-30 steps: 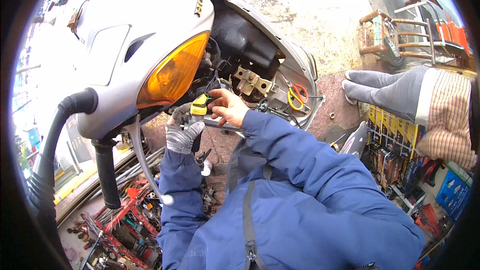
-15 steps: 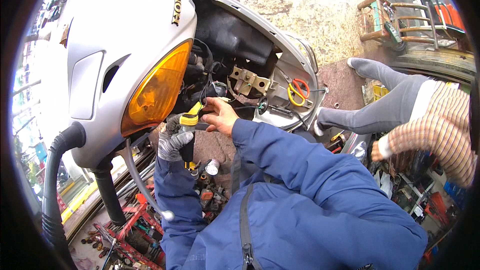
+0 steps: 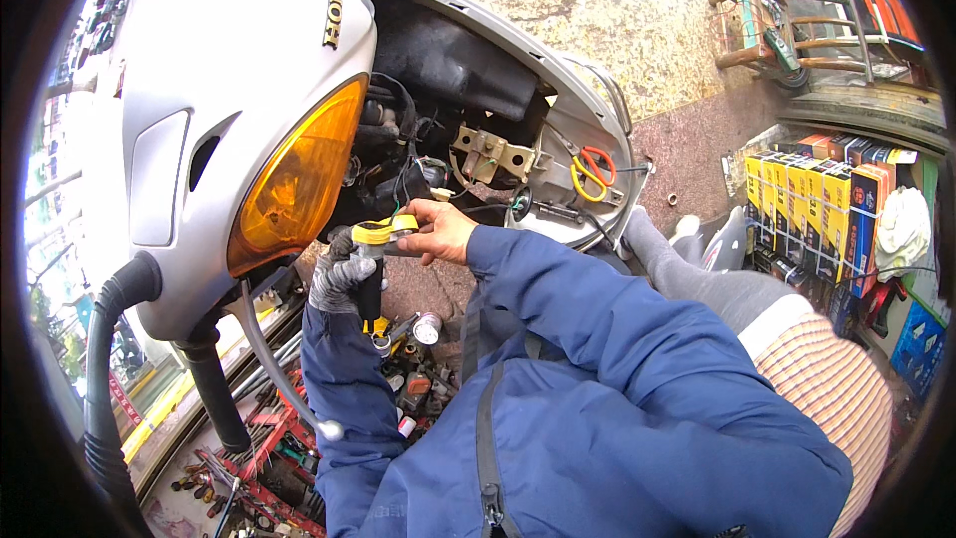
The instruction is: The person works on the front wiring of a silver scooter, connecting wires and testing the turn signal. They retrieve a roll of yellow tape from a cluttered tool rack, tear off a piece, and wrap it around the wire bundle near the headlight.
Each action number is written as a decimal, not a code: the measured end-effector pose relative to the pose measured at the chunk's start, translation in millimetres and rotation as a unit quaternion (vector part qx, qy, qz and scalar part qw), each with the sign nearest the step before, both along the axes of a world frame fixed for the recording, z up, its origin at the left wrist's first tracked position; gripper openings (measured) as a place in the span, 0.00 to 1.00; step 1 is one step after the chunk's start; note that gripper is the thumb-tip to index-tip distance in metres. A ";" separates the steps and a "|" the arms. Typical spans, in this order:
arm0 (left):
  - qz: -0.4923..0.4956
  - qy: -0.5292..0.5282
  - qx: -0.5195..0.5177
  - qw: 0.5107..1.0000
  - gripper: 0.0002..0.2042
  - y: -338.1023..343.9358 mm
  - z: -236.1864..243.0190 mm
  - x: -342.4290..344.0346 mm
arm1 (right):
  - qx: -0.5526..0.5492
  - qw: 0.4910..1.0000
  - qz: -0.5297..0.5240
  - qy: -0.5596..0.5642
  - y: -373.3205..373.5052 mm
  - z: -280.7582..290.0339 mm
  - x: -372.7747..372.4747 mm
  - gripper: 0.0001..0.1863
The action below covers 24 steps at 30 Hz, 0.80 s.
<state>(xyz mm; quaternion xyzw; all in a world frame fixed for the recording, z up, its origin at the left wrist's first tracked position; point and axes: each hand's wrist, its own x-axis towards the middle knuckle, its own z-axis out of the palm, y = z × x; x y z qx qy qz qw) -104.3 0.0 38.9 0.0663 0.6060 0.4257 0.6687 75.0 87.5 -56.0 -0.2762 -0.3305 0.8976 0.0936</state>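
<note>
My left hand, in a grey glove, is closed round a handheld tool with a black body, a grey neck and yellow at both ends. My bare right hand pinches the yellow piece at the top of it, fingertips against its right end. The tool's exact kind cannot be made out. Thin wires come down to the yellow piece from the opened front of a silver scooter. Behind my hands lie its black inner parts and a metal bracket.
The scooter's amber lamp and a hanging grey hose are close on the left. Pliers with red and yellow handles rest in the shell. A person's leg is at my right, near stacked boxes. Tools litter the floor below.
The yellow piece has gone from slanting upward to lying nearly level, and my right fingers have come onto its end. The person at right has moved closer, uncovering the boxes.
</note>
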 end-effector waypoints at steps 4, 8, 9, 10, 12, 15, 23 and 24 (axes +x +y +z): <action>-0.006 -0.023 0.004 1.000 0.29 0.9 -1.7 -1.8 | 0.061 0.996 0.061 -0.011 2.2 -3.8 9.4 0.14; 0.001 -0.014 0.001 1.000 0.27 -1.6 -6.3 -1.3 | 0.100 0.994 0.030 -0.014 -5.5 -9.5 15.6 0.13; 0.000 -0.004 -0.008 1.000 0.26 -2.5 -5.6 -2.6 | 0.108 0.994 0.026 -0.020 -7.7 -10.0 17.8 0.13; -0.004 -0.007 0.003 1.000 0.24 -2.7 -6.6 -2.5 | 0.135 0.991 0.001 -0.006 -8.6 -10.1 19.3 0.13; -0.003 0.003 0.008 1.000 0.24 -2.8 -6.3 -3.7 | 0.178 0.984 -0.029 0.000 -9.1 -7.3 24.1 0.14; -0.016 0.035 0.010 0.999 0.25 -1.3 -5.8 -2.9 | 0.203 0.978 -0.041 -0.005 -6.3 3.7 35.1 0.14; 0.005 0.105 0.017 0.994 0.28 2.0 -3.3 11.7 | 0.277 0.959 -0.035 -0.050 8.9 41.1 52.9 0.14; 0.007 0.110 0.023 0.994 0.28 2.1 -3.5 13.4 | 0.268 0.962 -0.024 -0.055 10.7 44.5 54.5 0.14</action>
